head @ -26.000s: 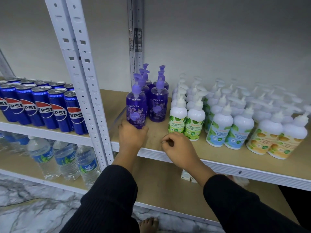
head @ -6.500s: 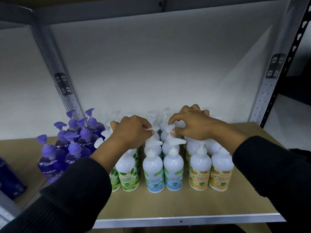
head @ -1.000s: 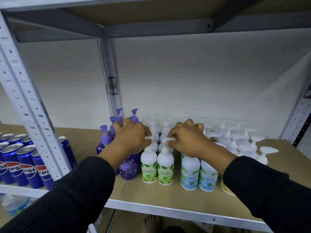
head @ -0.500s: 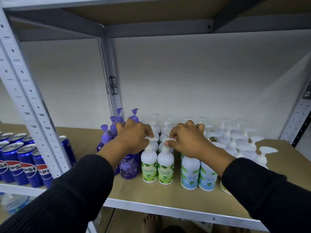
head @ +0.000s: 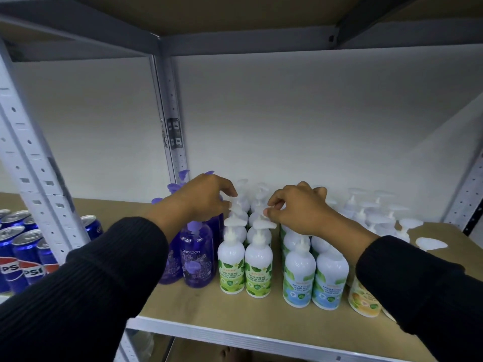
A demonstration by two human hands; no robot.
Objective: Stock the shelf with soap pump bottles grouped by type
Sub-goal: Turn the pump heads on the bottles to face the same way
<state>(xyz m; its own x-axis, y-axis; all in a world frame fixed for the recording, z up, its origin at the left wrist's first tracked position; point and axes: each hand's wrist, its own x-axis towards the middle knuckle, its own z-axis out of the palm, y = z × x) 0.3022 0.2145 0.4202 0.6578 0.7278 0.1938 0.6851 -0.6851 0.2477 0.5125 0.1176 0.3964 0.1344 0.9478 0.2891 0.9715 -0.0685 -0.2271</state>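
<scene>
Soap pump bottles stand in rows on the wooden shelf (head: 235, 312). Purple bottles (head: 196, 259) are on the left, then white green-label bottles (head: 244, 270), blue-label bottles (head: 313, 280) and orange-label bottles (head: 364, 299) to the right. My left hand (head: 203, 198) pinches the white pump head of a green-label bottle in a back row. My right hand (head: 295, 207) pinches the pump head of the neighbouring green-label bottle. More white pump bottles (head: 376, 212) stand behind my right arm, partly hidden.
Blue Pepsi cans (head: 23, 252) fill the shelf bay to the left, past a grey perforated upright (head: 31, 163). A second upright (head: 170, 126) runs at the back. Another shelf board (head: 235, 14) hangs overhead. Bare wood lies in front of the bottles.
Both hands have shifted slightly back over the green-label rows, still on the pump heads. The bottles stay in the same rows.
</scene>
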